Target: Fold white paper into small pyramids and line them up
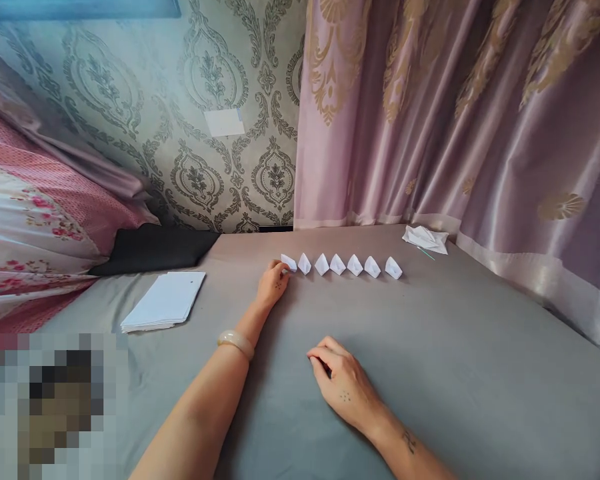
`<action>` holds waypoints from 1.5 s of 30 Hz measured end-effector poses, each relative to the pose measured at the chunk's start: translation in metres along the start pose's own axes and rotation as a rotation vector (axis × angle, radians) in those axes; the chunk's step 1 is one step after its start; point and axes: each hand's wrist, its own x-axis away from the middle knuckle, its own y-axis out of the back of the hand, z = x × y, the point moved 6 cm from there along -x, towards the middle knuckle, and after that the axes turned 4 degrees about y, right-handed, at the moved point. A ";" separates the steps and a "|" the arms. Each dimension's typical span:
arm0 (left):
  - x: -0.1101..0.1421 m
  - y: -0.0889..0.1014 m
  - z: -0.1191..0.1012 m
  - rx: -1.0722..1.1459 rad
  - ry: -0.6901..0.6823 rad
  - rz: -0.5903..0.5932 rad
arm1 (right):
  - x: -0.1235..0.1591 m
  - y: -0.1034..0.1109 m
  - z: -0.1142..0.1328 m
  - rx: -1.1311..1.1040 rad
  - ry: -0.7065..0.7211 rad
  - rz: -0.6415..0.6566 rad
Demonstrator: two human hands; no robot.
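My left hand, with a pale bangle on its wrist, reaches forward and pinches a folded white paper boat at the left end of a row. Several similar small folded paper boats stand to its right, spaced along the grey sheet. Closer to me, my right hand rests on the sheet with its fingers curled and thumb against the fingertips; nothing shows in it. Part of the held boat is hidden behind my left fingers.
A stack of white paper lies on the left of the grey sheet. Crumpled white paper and a thin greenish stick are at the far right. Black cloth, curtains and a patterned wall border the surface. A blurred-out patch covers the lower left.
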 end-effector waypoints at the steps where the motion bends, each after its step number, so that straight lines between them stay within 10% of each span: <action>1: 0.000 0.001 0.000 0.003 0.007 -0.006 | 0.000 0.000 0.000 0.000 -0.003 0.004; 13: 0.002 0.022 0.025 -0.058 0.281 -0.133 | -0.002 0.002 0.000 -0.006 -0.004 0.018; 18: 0.003 0.037 0.037 -0.131 0.352 0.041 | -0.002 0.002 -0.001 -0.019 0.026 0.012; 30: 0.086 0.221 0.131 -0.618 0.578 0.087 | 0.000 0.002 0.001 0.014 0.075 0.016; 45: 0.099 0.213 0.158 -0.647 0.570 0.334 | -0.002 -0.001 -0.004 0.058 0.129 -0.006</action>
